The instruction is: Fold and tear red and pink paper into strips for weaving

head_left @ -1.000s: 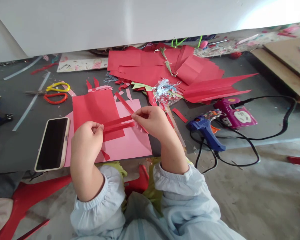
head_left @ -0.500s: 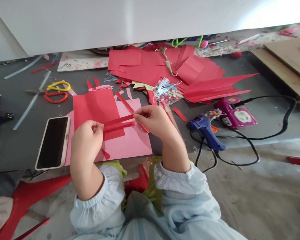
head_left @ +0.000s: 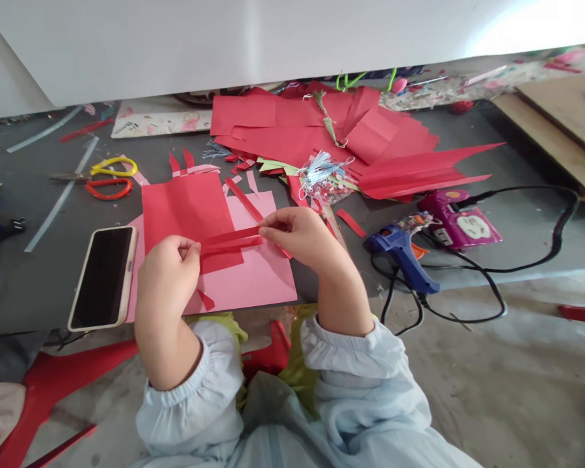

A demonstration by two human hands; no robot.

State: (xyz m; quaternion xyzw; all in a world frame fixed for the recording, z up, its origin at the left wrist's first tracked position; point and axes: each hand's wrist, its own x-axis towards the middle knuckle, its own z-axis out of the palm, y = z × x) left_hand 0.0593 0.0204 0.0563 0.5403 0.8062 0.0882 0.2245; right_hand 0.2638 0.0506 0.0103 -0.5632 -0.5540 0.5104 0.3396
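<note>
A narrow red paper strip is stretched between my two hands, with a second red length running just below it. My left hand pinches the left end between thumb and fingers. The right end is pinched by my right hand. Beneath them lies a red paper sheet on top of a pink paper sheet. Another red strip slants on the pink sheet, partly hidden by my right hand. Small red and pink cut pieces lie along the sheets' far edge.
To the left lie a phone and scissors. A heap of red paper spreads at the back, with a pale blue tassel in front. At right are a blue glue gun, its black cable and a purple power socket.
Both hands stay almost still, pinching the strip. The right end of the lower red length seems slightly more curled.
</note>
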